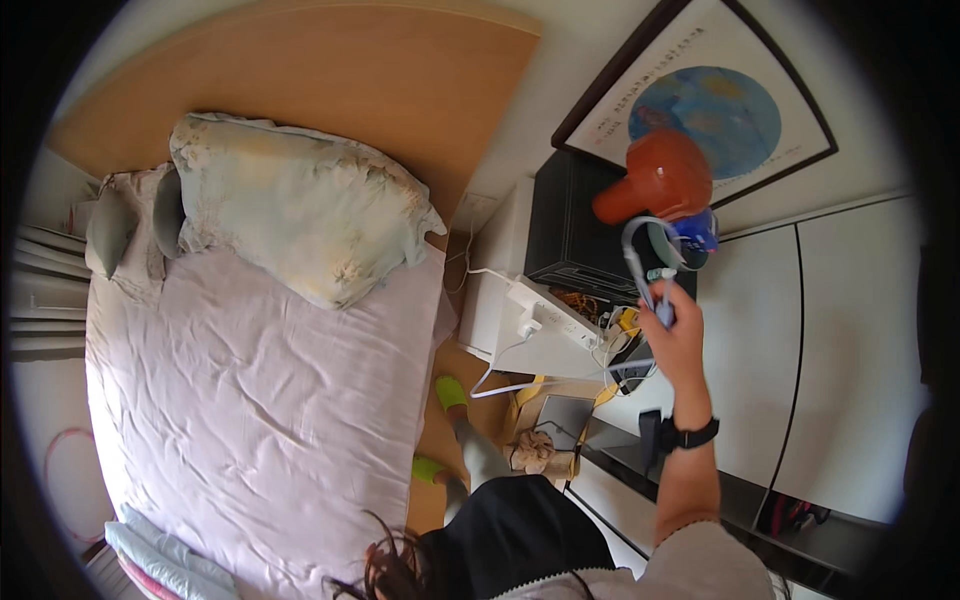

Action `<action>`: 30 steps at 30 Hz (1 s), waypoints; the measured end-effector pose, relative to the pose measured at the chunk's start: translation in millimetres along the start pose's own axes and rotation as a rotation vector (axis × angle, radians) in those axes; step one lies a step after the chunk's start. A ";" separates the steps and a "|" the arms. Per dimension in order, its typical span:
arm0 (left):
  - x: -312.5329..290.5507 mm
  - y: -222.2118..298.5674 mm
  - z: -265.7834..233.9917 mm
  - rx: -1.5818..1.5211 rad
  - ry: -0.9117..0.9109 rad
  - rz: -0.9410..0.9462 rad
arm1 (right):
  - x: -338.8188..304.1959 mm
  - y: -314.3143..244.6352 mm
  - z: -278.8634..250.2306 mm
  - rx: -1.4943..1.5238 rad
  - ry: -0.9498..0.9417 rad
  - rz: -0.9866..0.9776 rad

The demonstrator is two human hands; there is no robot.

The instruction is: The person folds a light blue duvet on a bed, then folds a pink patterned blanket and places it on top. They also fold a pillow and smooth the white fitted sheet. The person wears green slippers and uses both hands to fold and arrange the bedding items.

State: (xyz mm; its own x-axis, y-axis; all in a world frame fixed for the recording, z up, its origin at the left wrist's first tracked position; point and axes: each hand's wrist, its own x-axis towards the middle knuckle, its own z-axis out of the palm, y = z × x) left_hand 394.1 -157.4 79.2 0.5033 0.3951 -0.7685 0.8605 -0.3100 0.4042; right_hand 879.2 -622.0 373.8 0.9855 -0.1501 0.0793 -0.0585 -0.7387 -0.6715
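Note:
My right hand (670, 325), with a black band on its wrist, is raised over the cluttered white cabinet top. Its fingers are closed round a looped pale grey cable (630, 250). The loop stands up above the hand, in front of an orange-red rounded object (668, 178). A pale cord runs from beneath my hand toward a white power strip (555, 308), where a white plug (530, 324) is seated; whether it is the same cable I cannot tell. My left hand is out of the picture.
A black box (572, 225) stands on the white cabinet, near a framed picture (740, 110). Yellow items (628, 320) and tangled cords lie by the power strip. On the left is a bed (270, 390) with a pillow (300, 205). Below sits a brown scrunched cloth item (531, 452).

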 end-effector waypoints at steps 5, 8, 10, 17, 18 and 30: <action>2.0 -5.9 -17.3 -0.003 0.005 0.034 | 61.3 22.8 10.3 -0.442 -0.151 -0.294; 1.6 -11.6 -28.3 -0.007 0.017 0.038 | 79.7 49.2 43.7 -0.549 -0.019 -0.353; 1.1 -20.2 -33.8 -0.016 0.024 0.030 | 83.1 66.9 59.9 -0.617 0.011 -0.308; -11.4 -75.5 -29.4 -0.146 0.035 0.008 | 65.2 77.7 77.2 -0.685 0.216 -0.439; -13.1 -76.7 -26.0 -0.186 0.036 0.023 | 60.6 67.7 79.8 -0.660 0.223 -0.420; -38.4 70.0 -42.1 -0.167 0.095 0.078 | 71.1 -33.5 274.6 -0.094 -0.251 -0.531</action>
State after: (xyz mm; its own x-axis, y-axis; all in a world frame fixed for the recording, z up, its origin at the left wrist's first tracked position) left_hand 438.3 -157.9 157.9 0.5671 0.4578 -0.6847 0.8158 -0.1981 0.5433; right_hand 995.0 -427.5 199.6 0.8904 0.4077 0.2022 0.4505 -0.7266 -0.5188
